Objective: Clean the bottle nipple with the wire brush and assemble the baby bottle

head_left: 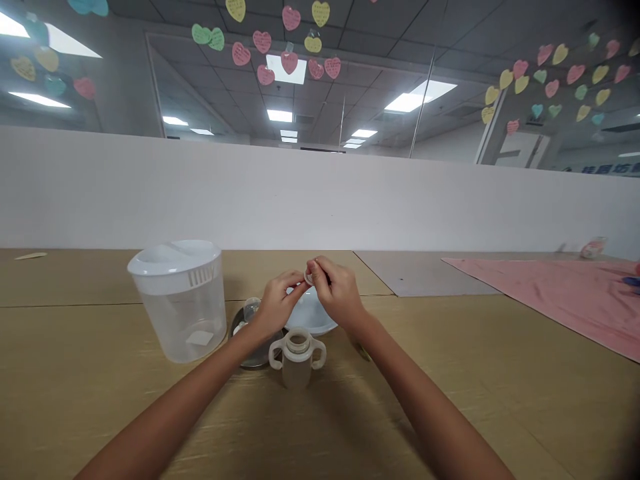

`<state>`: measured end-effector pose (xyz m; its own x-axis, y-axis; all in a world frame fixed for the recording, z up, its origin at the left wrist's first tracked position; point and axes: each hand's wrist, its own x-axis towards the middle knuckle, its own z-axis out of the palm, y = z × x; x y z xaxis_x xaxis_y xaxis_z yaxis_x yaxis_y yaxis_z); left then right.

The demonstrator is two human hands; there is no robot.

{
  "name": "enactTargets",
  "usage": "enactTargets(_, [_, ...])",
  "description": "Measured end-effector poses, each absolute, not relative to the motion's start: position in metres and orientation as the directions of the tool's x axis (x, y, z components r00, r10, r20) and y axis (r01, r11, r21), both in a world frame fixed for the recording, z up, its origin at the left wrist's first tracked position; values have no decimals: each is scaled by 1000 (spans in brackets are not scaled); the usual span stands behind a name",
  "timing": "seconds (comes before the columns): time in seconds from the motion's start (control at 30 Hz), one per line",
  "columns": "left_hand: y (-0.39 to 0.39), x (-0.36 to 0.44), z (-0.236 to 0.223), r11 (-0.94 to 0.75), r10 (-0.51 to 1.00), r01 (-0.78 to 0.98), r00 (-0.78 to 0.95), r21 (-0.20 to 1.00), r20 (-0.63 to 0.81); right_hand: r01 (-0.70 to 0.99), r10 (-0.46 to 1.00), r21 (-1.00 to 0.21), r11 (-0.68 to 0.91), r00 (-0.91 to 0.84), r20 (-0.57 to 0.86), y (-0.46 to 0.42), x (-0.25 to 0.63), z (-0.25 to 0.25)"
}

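Two bare hands meet above a brown table (450,413), with a small whitish piece (309,277) between them. The left hand (277,303) pinches it in the fingertips from one side, and the right hand (336,288) grips it from the other with bent fingers; the fingers cover most of it, so its full shape cannot be told.

Beneath the hands sits a pale blue-white bowl (316,321), partly hidden by them, so its contents are unclear. Nearer the person stands an upright, cloudy see-through bottle (297,370) with a handle on each side. Its mouth is uncovered; whether it holds anything cannot be told.

Just left of the bottle, partly under the left forearm, a dark round dish (257,360) holds a small clear cup (251,307) and some white bits (240,327). Farther left is a tall see-through bucket (170,313), topped by a white lid (175,257). A pale slip (200,337) shows low in the bucket, inside it or on its wall.

A pink cloth (560,287) lies at far right, with a small jar (593,247) near its back edge.
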<state>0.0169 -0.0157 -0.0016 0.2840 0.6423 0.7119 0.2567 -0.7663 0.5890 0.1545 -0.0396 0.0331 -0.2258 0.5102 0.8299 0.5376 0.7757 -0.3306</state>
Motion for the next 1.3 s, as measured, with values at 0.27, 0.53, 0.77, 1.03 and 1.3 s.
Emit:
enactTargets(0.27, [-9,12,-6,-772,635,269,297,575,713,506,584,-445,739,-153,797,-46,153,36])
enactTargets(0.53, [-16,14,1,-791,608,285,269,541,747,493,503,-409,768,-67,862,-44,152,36])
enactTargets(0.77, [-17,15,-2,-800,595,299,281,521,753,554,486,-401,729,-7,874,-43,158,41])
enactTargets(1.03, [-16,13,0,-785,609,313,230,535,759,621,557,-382,684,-107,823,-35,159,36])
enactTargets(1.3, [-19,13,2,-810,560,392,300,435,772,575,310,-326,750,130,942,-56,171,59])
